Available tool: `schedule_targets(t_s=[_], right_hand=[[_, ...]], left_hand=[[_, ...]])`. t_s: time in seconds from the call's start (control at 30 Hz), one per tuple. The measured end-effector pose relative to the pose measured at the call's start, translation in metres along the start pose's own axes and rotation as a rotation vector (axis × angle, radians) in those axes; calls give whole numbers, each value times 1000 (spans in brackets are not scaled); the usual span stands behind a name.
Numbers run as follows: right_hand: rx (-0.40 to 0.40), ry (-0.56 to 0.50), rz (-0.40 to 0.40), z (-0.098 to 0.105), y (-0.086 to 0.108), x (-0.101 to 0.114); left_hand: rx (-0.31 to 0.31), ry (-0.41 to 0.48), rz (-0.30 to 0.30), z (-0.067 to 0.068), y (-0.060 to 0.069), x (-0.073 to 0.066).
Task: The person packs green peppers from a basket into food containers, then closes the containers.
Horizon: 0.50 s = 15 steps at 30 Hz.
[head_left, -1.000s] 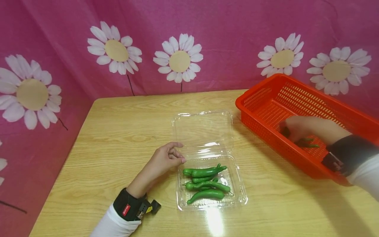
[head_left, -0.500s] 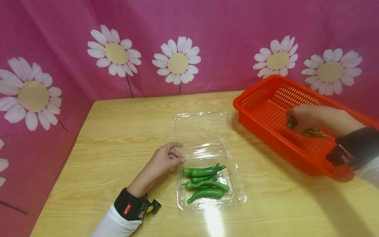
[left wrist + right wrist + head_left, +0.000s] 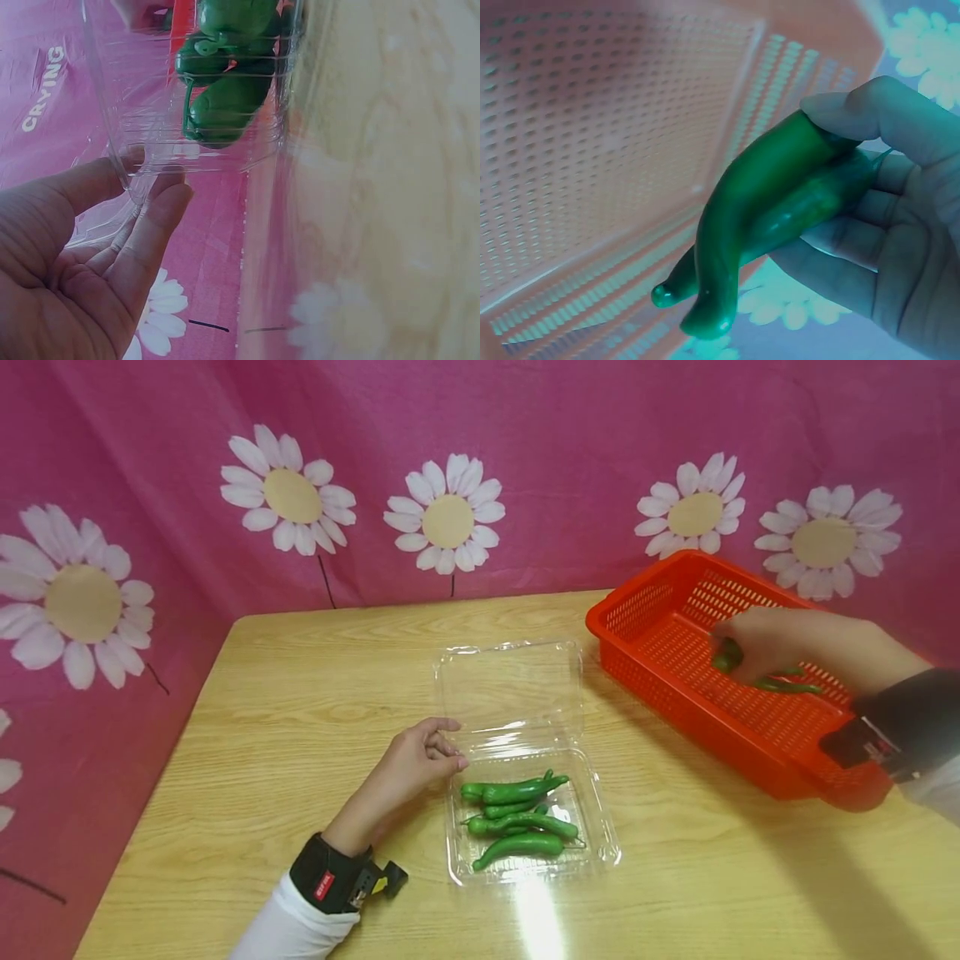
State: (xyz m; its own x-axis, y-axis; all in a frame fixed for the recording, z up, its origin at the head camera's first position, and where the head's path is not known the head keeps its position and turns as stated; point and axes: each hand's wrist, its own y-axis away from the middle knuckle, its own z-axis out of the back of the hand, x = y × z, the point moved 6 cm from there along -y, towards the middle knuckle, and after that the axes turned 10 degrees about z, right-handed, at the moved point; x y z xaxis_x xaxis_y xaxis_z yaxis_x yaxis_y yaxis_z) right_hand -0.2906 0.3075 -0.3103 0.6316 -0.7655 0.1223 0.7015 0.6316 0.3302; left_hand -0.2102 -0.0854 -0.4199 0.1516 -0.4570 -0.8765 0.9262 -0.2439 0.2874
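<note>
Over the red basket (image 3: 675, 710), my right hand (image 3: 761, 639) holds two green chili peppers (image 3: 787, 687). In the right wrist view these peppers (image 3: 750, 187) lie side by side, gripped at the stem end by thumb and fingers. My left hand (image 3: 416, 760) pinches the left edge of a clear plastic clamshell box (image 3: 609, 827) near its hinge, thumb and fingertips at the wall in the left wrist view. Several green chili peppers (image 3: 521, 845) lie crosswise in the box's base, and its lid (image 3: 510, 689) is folded back flat on the table.
The box stands on a light wooden table (image 3: 300, 693), left of the slatted basket. A pink cloth (image 3: 555, 485) with white flowers hangs behind the table and at its left.
My right hand has lifted the two peppers up from the basket floor. My left hand stays at the box's edge. The whole head view has shifted slightly.
</note>
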Motion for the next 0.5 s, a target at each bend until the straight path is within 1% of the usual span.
schedule_targets(t_s=[0.13, 0.23, 0.4, 0.5], right_hand=[[37, -11, 4, 9, -6, 21], [73, -10, 15, 15, -12, 42], [112, 19, 70, 20, -22, 80], [109, 37, 102, 22, -27, 104]], left_hand=[[3, 2, -2, 0, 0, 0], [0, -9, -6, 1, 0, -1], [-2, -3, 6, 1, 0, -1], [-6, -9, 7, 1, 1, -1]])
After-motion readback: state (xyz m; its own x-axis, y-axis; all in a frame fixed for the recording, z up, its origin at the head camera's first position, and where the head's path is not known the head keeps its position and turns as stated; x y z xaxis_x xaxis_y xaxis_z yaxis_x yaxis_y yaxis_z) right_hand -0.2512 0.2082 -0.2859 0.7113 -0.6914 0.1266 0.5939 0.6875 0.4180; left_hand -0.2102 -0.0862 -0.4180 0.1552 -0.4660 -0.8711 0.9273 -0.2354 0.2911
